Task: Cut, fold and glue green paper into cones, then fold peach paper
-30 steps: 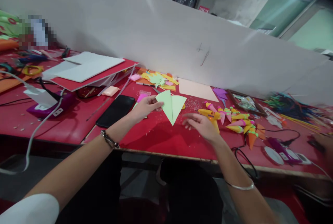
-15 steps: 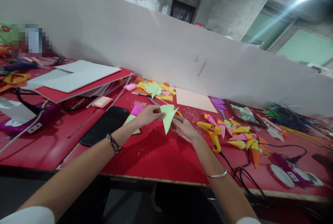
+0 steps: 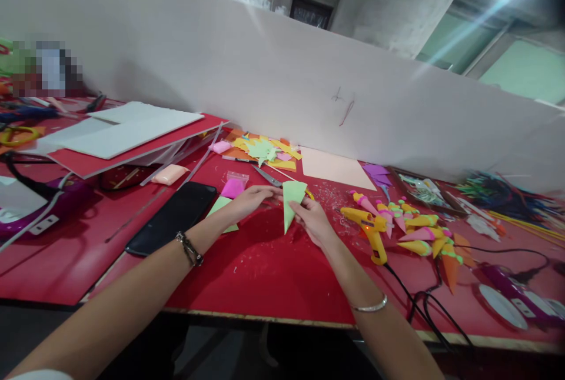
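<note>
A light green piece of paper, bent into a narrow cone-like shape with its point down, is held above the red table. My right hand grips its right side, thumb across the front. My left hand has its fingers together at the paper's upper left edge; their tips are partly hidden there. Behind the paper lies a pair of scissors with yellow handles, mostly covered. Flat green paper and a bag of pink clay-like material lie by my left hand.
A yellow glue gun with a black cord stands right of my right hand, before several small decorated paper cones. A black phone lies left. Paper scraps and a pale sheet lie along the white partition.
The green paper has turned and looks narrower, more closed up. My right thumb has moved onto its front, while my left thumb no longer shows on it. The view has shifted slightly.
</note>
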`<state>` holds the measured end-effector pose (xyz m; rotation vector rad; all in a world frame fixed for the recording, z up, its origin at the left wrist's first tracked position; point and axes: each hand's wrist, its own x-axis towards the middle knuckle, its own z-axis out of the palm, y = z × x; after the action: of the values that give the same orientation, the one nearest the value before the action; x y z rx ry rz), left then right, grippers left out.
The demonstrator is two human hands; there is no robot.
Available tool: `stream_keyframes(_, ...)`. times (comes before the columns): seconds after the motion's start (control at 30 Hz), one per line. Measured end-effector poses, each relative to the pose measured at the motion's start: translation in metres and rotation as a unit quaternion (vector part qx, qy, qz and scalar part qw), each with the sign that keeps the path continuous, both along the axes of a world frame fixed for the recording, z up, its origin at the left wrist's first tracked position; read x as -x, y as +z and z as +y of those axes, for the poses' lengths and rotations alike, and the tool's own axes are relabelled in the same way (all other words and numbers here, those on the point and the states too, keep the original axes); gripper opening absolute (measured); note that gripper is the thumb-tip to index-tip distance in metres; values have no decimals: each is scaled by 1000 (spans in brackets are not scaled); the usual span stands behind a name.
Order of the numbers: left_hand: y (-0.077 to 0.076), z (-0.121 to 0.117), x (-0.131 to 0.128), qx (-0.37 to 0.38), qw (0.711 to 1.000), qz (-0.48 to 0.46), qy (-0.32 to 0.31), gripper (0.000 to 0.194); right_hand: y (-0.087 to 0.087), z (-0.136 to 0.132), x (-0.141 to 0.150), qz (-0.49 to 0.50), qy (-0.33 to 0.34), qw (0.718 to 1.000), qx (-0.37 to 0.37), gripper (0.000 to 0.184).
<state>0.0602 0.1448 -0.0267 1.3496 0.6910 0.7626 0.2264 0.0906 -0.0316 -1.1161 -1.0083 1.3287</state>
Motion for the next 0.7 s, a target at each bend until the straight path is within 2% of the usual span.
stream_keyframes(0.13, -10, 7, -2, 11, 999, -24, -33, 33, 0, -2, 2, 13, -30, 999, -12, 23)
stream_keyframes(0.23, -9, 2, -3, -19, 999, -30, -39, 36, -1, -3, 4, 34, -35, 999, -14, 25)
stream_keyframes(0.43, 2, -11, -1, -144, 989, -6, 8, 28, 0, -3, 3, 71, -59, 995, -26, 20)
stream_keyframes(0.7, 6, -14, 0, -159, 985, 28, 59, 22, 1, -3, 1, 61, -44, 996, -41, 16)
